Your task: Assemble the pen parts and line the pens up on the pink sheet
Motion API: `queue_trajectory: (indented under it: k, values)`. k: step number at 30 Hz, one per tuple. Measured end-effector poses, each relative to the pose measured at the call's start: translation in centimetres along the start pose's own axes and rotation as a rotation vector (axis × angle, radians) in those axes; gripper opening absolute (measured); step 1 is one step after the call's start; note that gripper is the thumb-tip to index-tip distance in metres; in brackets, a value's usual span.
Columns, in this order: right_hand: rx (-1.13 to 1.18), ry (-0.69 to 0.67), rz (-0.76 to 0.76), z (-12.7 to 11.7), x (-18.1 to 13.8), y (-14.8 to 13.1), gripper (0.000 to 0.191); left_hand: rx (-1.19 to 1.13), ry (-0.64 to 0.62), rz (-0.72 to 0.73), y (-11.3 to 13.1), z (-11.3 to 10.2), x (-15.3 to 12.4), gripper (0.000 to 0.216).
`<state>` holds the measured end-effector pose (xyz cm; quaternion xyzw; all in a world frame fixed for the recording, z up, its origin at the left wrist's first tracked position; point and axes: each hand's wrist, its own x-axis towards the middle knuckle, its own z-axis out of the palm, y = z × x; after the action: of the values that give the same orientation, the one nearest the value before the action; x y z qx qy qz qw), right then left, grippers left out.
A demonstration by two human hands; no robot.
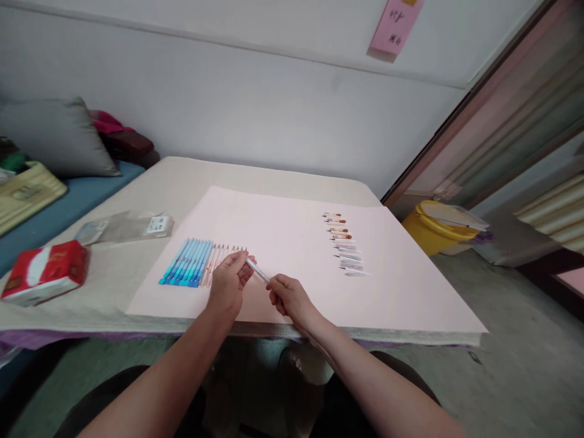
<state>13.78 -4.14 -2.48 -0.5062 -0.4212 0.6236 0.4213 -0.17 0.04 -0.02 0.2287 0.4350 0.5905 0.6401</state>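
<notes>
Plastic pen (258, 271) sits pinched between L hand (228, 286) & R hand (289, 298), fingers clamped on its ends over pink sheet (274, 213), prob. best held level, grip firm.

Left hand (229, 283) and right hand (287, 298) pinch clear pen (258, 271) over pink sheet (387, 286)

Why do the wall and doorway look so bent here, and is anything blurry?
In the head view, a wide lens bows the wall line and slants the doorway; light is soft and even, with no glare on the pink sheet; the slim white pen between the left hand and right hand looks slightly smeared; the small parts at right are too soft to identify.
</notes>
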Motion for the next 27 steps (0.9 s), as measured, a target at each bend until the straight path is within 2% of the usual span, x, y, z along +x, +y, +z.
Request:
queue_trajectory:
  k: [4,11,14,21,24,27]
  values:
    - [-0.012,-0.009,-0.008,0.2,-0.1,0.0,0.021,-0.060,-0.011,-0.079,0.5,-0.5,0.5,0.009]
    - [0.279,-0.215,0.195,-0.6,-1.0,-1.0,0.025,-0.072,-0.063,-0.093,0.7,-0.8,1.0,0.007]
    - [0.319,-0.239,0.221,-0.7,-0.9,-0.9,0.026,-0.074,-0.051,-0.089,0.6,-0.6,0.7,0.006]
    - [0.172,-0.158,0.103,-0.5,-0.5,-0.7,0.031,0.035,-0.054,-0.076,0.0,0.1,-0.3,0.021]
    - [0.131,-0.193,0.030,-0.8,-1.1,-1.9,0.035,-0.001,-0.017,-0.083,0.1,-0.2,-0.1,0.018]
    - [0.160,-0.289,-0.028,-1.1,-1.8,-3.2,0.041,-0.056,-0.001,-0.095,0.4,-0.6,0.3,0.010]
